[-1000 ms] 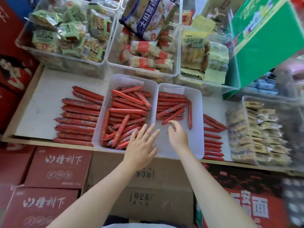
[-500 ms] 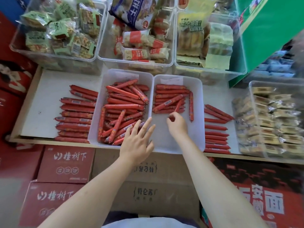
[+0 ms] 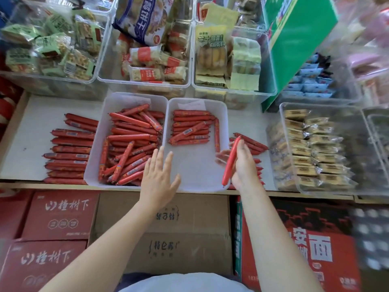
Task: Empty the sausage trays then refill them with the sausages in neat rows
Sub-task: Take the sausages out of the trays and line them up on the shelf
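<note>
1. While the left hand (image 3: 159,178) hovers flat with its fingers spread over the seam where the two trays meet, the right hand (image 3: 242,165) grips one slim red sausage (image 3: 230,162), held nearly upright over the right tray's outer edge.
2. The left tray (image 3: 94,165) is a white, matte plastic tub with rounded corners; inside lies a jumbled heap of sausages (image 3: 130,144), glossy red tubes crossing at many angles.
3. The right tray (image 3: 195,178), of the same plastic, touches the left one. Its far half holds a short stack of sausages (image 3: 190,128) lying mostly crosswise, with one lengthwise sausage (image 3: 217,134) by the right wall; its near half shows bare floor.
4. On the pale, flat shelf (image 3: 37,127), a row of sausages (image 3: 70,150) lies left of the trays, fairly parallel, and a smaller group of sausages (image 3: 250,144) lies to the right, partly behind the right hand.
5. Clear, hard-walled bins of crinkly wrapped snacks (image 3: 145,60) stand behind, and red and brown cardboard cartons (image 3: 61,213) sit below the shelf.
</note>
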Demonstrator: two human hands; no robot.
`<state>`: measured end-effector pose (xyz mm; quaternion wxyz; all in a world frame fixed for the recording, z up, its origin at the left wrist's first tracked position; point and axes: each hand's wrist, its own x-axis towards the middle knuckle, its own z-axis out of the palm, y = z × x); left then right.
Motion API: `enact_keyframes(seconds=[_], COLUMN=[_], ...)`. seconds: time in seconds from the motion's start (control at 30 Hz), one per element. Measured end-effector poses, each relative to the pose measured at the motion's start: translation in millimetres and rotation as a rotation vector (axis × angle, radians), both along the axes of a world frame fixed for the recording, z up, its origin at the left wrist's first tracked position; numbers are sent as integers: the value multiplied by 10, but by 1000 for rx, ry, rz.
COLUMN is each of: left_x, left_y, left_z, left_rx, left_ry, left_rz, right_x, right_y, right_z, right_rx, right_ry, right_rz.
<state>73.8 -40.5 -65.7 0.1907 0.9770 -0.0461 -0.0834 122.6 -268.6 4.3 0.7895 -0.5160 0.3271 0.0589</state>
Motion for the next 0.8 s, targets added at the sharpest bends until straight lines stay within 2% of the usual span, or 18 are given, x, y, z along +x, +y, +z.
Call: enact_keyframes(seconds=[0.07, 0.13, 0.23, 0.3, 0.33, 0.4, 0.47, 0.53, 0.7, 0.8], left_x=[4, 12, 22, 18, 15, 27, 74, 143, 185, 191], left_y=[-172, -277, -313, -312, -314, -318, -300, -266, -226, -207], left_z=[-15, -39, -55, -68, -74, -67, -34, -8, -79, -106], left_rx=[5, 29, 73, 82, 87, 93, 91, 99, 78, 75], left_ry=[30, 51, 38, 26, 26, 32, 26, -3, -28, -15], left_rz=[58, 103, 116, 109, 107, 110, 113, 107, 57, 42], right_x=[66, 146, 288, 358, 371, 351, 292, 231, 136, 229], right_y=[-179, -370, -637, -722, -743, -781, -808, -819, -867, -781], right_z=[66, 52, -174, -410, -529, -803, -992, -1082, -1163, -977], right_rx=[-113, -488, -1169, -1449, -1510, -1503, -1412, -1321, -1268, -1039], right_ry=[-47, -70, -106, -101, -79, -18, -6, -34, -68, 27], right_rz=[45, 203, 482, 610, 680, 840, 904, 848, 830, 680])
